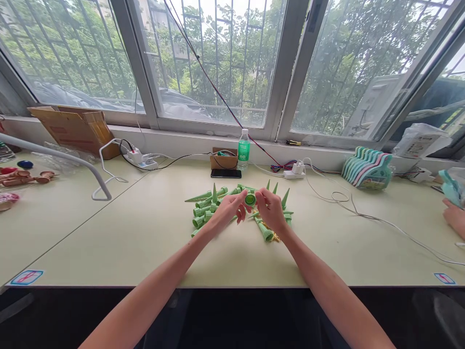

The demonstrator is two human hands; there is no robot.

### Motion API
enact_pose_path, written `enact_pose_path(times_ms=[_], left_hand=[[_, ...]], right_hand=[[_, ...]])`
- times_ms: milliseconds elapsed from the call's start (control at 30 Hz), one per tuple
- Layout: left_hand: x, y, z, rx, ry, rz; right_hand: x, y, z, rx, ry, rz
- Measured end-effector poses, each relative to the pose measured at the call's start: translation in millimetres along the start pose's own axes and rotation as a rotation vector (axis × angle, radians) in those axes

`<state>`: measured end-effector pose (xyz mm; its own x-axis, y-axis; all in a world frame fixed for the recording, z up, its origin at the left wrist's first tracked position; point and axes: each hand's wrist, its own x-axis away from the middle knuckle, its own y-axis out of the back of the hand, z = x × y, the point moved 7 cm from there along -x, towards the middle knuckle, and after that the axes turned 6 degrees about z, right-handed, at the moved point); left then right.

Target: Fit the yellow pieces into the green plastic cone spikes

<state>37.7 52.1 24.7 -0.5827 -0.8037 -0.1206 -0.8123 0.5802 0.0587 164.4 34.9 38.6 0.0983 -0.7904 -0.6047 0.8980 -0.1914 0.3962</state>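
Note:
Both my left hand (231, 206) and my right hand (269, 208) are closed around one green plastic watering spike (250, 199), one from each side. Its round open end faces me, and the fingers hide much of its body. Below and left of my left hand lies a loose heap of similar green spikes (199, 221), several with their open ends toward me. More spikes (267, 235) lie under and beyond my right hand, a few standing point up. Small yellow pieces (276, 237) show beneath them, too small to identify.
Behind the heap are a black phone (225, 173), a small cardboard box (218, 162) and a bottle (243, 150). White cables (378, 219) cross the table on the right, near a row of pastel hangers (366, 167). Another person's hand (455, 218) is at the far right.

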Motion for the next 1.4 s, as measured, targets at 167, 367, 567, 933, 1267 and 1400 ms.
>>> enact_pose_path(times_ms=[167, 367, 567, 933, 1267, 1400], left_hand=[[-0.3, 1.0, 1.9, -0.024, -0.025, 0.017], [1.3, -0.6, -2.2, -0.033, -0.052, 0.034], [1.9, -2.3, -5.5, -0.049, -0.064, 0.040], [3.8, 0.7, -4.0, -0.198, -0.089, 0.021], [5.9, -4.3, -11.7, -0.243, -0.145, 0.017], [6.3, -5.0, -11.4, -0.246, -0.177, 0.010]], right_hand=[[0.3, 0.6, -1.4, -0.008, -0.012, -0.004], [0.3, 0.6, -3.3, -0.019, -0.019, -0.011], [-0.4, 1.1, -2.4, -0.009, -0.015, -0.020], [-0.4, 0.5, -5.5, 0.046, -0.003, -0.029], [-1.7, 0.4, -4.5, 0.061, -0.015, -0.022], [-1.9, 1.2, -5.2, 0.060, -0.010, -0.029]])
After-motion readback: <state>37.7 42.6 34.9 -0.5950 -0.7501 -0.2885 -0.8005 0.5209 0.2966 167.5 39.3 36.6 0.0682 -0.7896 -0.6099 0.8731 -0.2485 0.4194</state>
